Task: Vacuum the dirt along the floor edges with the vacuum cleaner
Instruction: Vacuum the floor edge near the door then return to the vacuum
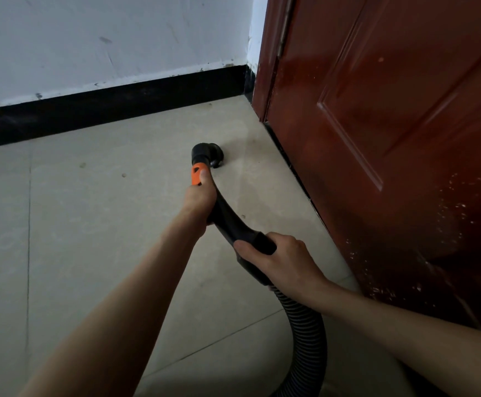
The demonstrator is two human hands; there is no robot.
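A black vacuum handle (230,222) curves forward across the beige tiled floor (104,196). Its round black brush nozzle (212,154) sits on the tiles a short way from the door's bottom edge. My left hand (199,200) grips the front of the handle, thumb lying on the orange slider (197,174). My right hand (282,257) grips the rear end, where the ribbed grey hose (308,333) starts and bends down out of view. Small dark specks of dirt (124,175) lie on the tiles.
A dark red wooden door (391,138) fills the right side, its lower part flecked with pale spots. A black skirting board (104,110) runs along the foot of the white wall (104,38) ahead. The two meet in a corner at top centre.
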